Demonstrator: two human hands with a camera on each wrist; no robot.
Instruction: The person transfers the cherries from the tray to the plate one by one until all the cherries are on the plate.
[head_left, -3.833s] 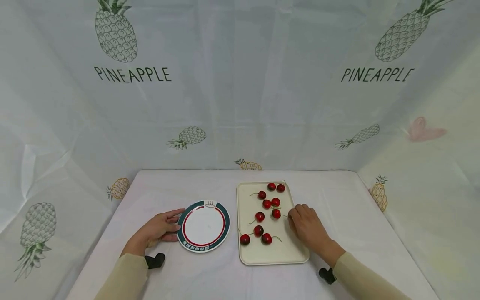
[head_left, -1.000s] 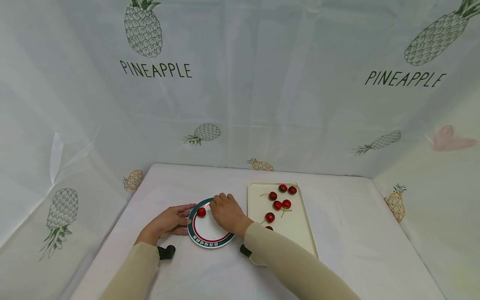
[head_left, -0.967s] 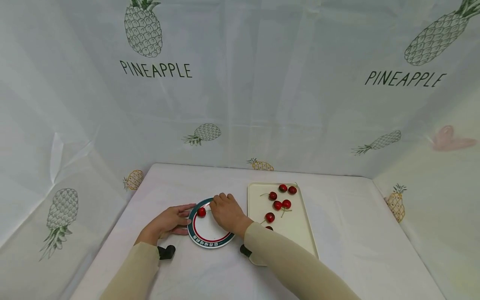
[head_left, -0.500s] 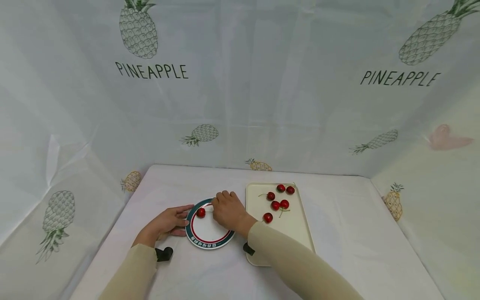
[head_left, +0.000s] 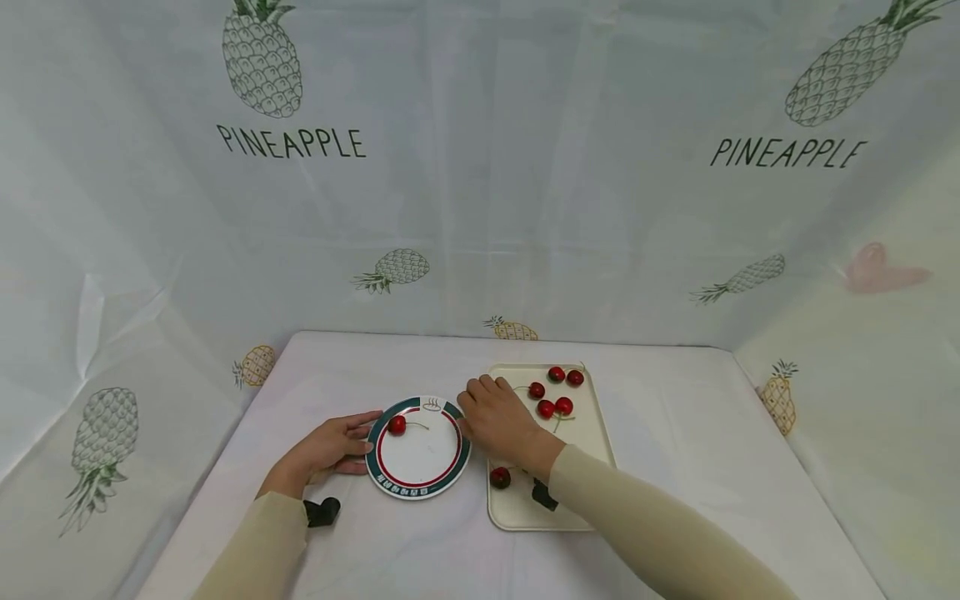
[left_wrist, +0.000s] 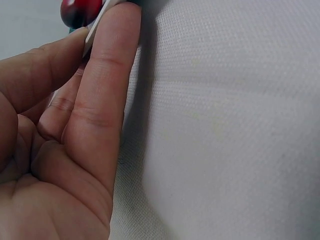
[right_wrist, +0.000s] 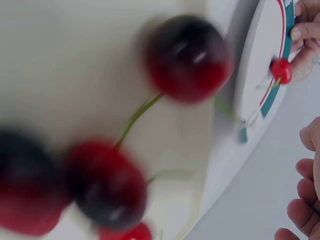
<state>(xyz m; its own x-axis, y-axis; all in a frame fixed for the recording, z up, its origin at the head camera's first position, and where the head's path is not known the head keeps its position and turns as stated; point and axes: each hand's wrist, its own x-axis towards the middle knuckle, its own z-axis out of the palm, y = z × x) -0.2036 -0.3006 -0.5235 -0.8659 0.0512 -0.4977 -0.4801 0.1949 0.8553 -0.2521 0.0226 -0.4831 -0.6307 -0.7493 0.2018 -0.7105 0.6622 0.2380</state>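
A white plate [head_left: 416, 457] with a teal rim and red ring lies on the table's left half. My left hand [head_left: 324, 450] pinches its left edge, the thumb on top and a finger along the outside in the left wrist view. One red cherry [head_left: 397, 425] with its stem rests on the plate near the far-left rim. My right hand [head_left: 501, 421] is between plate and tray, its forearm crossing the tray. Its fingers are loosely curled and hold nothing in the right wrist view. Several dark red cherries [right_wrist: 189, 59] lie on the cream tray [head_left: 517, 512]; the right arm hides part of it.
A white cloth covers the table [head_left: 660, 417]. Behind it hangs a pale curtain [head_left: 480, 183] printed with pineapples. A black wrist camera [head_left: 322, 512] is on the left wrist, another [head_left: 543, 495] on the right.
The right hand first reached from the tray to the plate, leaving one cherry there. It has since let go of the stem and drawn back rightward. The left hand keeps its hold.
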